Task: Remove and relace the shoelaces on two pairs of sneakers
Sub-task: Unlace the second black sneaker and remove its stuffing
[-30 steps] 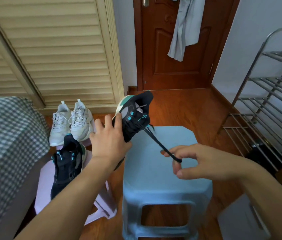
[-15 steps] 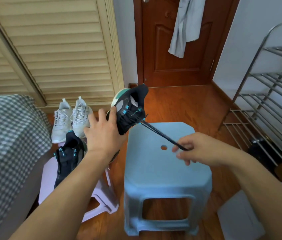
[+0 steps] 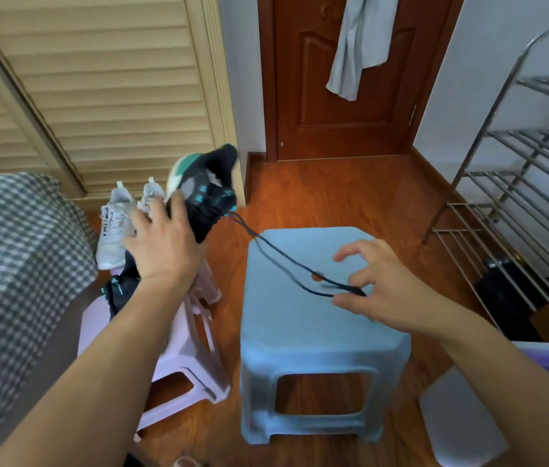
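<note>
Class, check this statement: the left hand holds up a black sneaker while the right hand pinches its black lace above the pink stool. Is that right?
Not quite. The head view shows the left hand holding up the black sneaker and the right hand pinching the black lace, but above the blue stool, not the pink stool, which stands further left.

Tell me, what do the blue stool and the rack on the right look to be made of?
The blue stool looks like moulded plastic: one seamless piece, matte sheen, rounded corners, a cut-out in its side. The rack looks like metal, probably steel or chromed tubing: thin silvery bars that catch bright glints.
</note>
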`<state>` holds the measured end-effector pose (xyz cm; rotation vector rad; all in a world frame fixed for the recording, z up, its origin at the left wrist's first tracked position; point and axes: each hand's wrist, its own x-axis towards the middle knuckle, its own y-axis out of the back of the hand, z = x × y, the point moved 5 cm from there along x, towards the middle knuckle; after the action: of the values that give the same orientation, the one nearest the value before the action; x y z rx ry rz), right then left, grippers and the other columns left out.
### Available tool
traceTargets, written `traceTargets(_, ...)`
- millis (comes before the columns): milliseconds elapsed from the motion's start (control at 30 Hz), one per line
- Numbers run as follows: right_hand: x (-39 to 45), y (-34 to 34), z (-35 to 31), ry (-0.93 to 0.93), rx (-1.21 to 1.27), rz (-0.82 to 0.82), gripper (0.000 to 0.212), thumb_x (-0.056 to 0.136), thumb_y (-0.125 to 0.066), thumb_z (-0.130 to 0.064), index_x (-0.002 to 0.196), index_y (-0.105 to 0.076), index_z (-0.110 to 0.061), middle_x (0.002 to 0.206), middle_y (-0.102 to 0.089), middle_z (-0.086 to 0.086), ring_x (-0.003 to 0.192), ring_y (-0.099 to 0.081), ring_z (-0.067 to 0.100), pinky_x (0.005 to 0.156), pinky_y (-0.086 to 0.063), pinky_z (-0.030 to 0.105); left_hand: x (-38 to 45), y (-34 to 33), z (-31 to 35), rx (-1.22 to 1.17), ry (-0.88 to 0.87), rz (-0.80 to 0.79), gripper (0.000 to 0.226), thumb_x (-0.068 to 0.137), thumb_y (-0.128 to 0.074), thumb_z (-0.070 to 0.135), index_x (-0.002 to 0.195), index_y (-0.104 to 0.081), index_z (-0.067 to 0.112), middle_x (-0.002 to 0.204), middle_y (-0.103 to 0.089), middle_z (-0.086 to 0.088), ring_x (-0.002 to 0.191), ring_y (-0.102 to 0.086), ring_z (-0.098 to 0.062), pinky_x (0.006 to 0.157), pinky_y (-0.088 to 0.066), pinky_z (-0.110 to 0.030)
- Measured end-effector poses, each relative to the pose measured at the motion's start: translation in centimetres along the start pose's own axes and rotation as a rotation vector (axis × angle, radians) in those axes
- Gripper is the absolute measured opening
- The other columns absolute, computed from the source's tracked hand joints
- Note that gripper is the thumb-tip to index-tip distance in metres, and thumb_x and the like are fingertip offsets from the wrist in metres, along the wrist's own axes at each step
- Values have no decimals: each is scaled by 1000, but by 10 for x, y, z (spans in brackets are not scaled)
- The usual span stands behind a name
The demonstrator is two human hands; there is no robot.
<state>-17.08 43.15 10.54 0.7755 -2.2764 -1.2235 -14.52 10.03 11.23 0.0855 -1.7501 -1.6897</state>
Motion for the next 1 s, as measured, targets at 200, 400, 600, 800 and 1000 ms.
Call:
traceTargets(200,-33,46,91,-713,-442,48,34,95,-61,-40,72,-70,-16,88,-65,8,90,-61,29,81,-50,34,4,16,-37,-137,209,-68,86,77,-73,51,144,-36,11,140,-36,-20,130,-32,-46,92,-44,-63)
traceTargets(400,8,16,18,-388,560,273,14,97,-65,-22,110,-67,-26,108,-74,4,102,-70,24,95,-54,44,-46,47,44,-354,-69,89,89,76,-71,57,151,-40,20,129,-45,-15,116,-41,-39,89,-46,-53)
traceTargets(600,37,-1,-31,-163,914,178,38,108,-45,-29,144,-47,-38,135,-62,-19,124,-56,-2,102,-47,27,-106,46,114,-685,-169,-51,98,75,-73,59,156,-29,24,127,-40,-3,119,-40,-24,95,-45,-39)
traceTargets(800,44,12,29,-314,334,123,24,105,-47,-24,92,-67,-25,94,-72,-9,95,-65,13,86,-49,35,-130,17,136,-662,-433,-407,46,96,-41,61,125,-60,30,107,-45,11,106,-57,-14,92,-49,-37)
traceTargets(1000,38,27,46,-311,266,115,13,98,-62,-17,105,-71,-23,91,-71,-10,85,-65,7,80,-50,28,-74,11,116,-667,-533,-121,63,80,-59,4,141,-51,18,140,-46,-2,131,-43,-25,111,-35,-33)
